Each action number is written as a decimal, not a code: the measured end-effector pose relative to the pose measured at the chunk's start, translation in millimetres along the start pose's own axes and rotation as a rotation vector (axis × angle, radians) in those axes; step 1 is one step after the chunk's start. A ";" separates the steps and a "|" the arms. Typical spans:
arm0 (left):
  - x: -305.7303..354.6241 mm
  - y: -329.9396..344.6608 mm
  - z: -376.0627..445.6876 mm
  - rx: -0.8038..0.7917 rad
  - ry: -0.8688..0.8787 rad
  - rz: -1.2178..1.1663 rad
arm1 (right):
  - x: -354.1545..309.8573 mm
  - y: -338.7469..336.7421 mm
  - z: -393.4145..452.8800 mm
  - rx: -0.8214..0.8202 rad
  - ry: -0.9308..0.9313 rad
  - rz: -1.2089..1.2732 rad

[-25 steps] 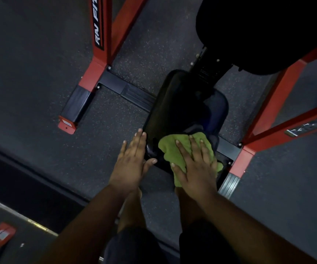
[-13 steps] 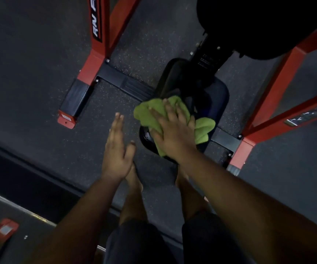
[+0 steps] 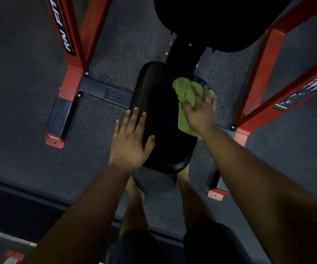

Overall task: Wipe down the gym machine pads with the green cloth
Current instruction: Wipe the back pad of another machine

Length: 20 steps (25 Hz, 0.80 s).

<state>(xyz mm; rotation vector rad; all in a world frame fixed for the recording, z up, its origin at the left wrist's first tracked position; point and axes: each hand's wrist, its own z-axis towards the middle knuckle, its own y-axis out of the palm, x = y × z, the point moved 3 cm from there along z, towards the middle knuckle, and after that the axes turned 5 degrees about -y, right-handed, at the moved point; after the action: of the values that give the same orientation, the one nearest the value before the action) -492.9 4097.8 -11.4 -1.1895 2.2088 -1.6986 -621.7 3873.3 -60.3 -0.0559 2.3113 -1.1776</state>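
A black seat pad (image 3: 163, 119) of the gym machine lies below me in the middle of the view. The green cloth (image 3: 187, 96) is bunched on the pad's right edge, and my right hand (image 3: 199, 111) presses down on it with fingers spread over the fabric. My left hand (image 3: 131, 141) rests flat on the pad's left edge, fingers straight, thumb on the pad's top. A second, larger black pad (image 3: 220, 21) fills the top of the view, mostly in shadow.
Red frame posts stand at the left (image 3: 72, 54) and right (image 3: 264, 73), joined by a dark floor bar (image 3: 104, 92). A red foot (image 3: 216, 195) sits near my right leg. The floor is dark speckled rubber (image 3: 20, 92). My bare legs stand under the pad.
My right hand has slid the cloth from the pad's near middle to its far right edge. My left hand has come back onto the pad's left side.
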 end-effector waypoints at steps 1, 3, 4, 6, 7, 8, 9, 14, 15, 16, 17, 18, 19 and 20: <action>0.3 0.4 0.2 -0.002 0.007 0.027 | 0.4 -6.7 20.8 0.006 0.051 0.015; -1.0 1.3 4.0 -0.002 0.013 0.054 | -2.5 -9.7 27.5 0.007 0.121 0.020; -1.2 0.8 2.9 -0.008 0.008 0.053 | -6.1 -6.6 9.8 0.011 0.128 0.020; 0.0 -0.1 2.5 -0.018 0.007 0.052 | -10.1 5.7 -47.6 0.044 0.077 0.113; 1.5 -1.3 2.0 -0.031 0.007 0.060 | -10.6 14.2 -84.2 0.053 0.055 0.189; 1.9 -1.4 2.7 -0.045 0.002 0.069 | -11.2 21.0 -115.9 0.057 0.039 0.245; 1.5 -0.9 3.0 -0.058 -0.005 0.076 | -10.8 24.8 -133.0 0.062 0.039 0.276; -1.7 2.1 4.2 -0.035 -0.003 0.069 | -0.6 9.3 -23.8 0.100 0.165 0.173; -1.3 1.9 3.5 -0.024 0.007 0.066 | 3.6 1.9 3.4 0.083 0.200 0.155; -1.7 2.7 3.1 -0.020 0.013 0.066 | 5.8 -3.7 21.9 0.070 0.228 0.144; -2.4 3.5 3.6 -0.025 0.013 0.067 | 6.6 -6.7 29.9 0.065 0.240 0.130; -3.2 3.7 4.4 -0.031 0.009 0.064 | 5.6 -7.7 26.9 0.065 0.241 0.106; -3.3 3.1 4.3 -0.039 0.007 0.063 | 2.9 -5.9 14.3 0.067 0.223 0.084; -2.2 2.2 3.7 -0.049 0.003 0.079 | -1.0 -1.3 -5.8 0.073 0.186 0.076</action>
<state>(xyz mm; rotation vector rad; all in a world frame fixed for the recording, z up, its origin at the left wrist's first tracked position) -490.6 4096.5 -15.5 -1.0957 2.2789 -1.6267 -623.9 3877.1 -56.2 0.1734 2.4037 -1.2739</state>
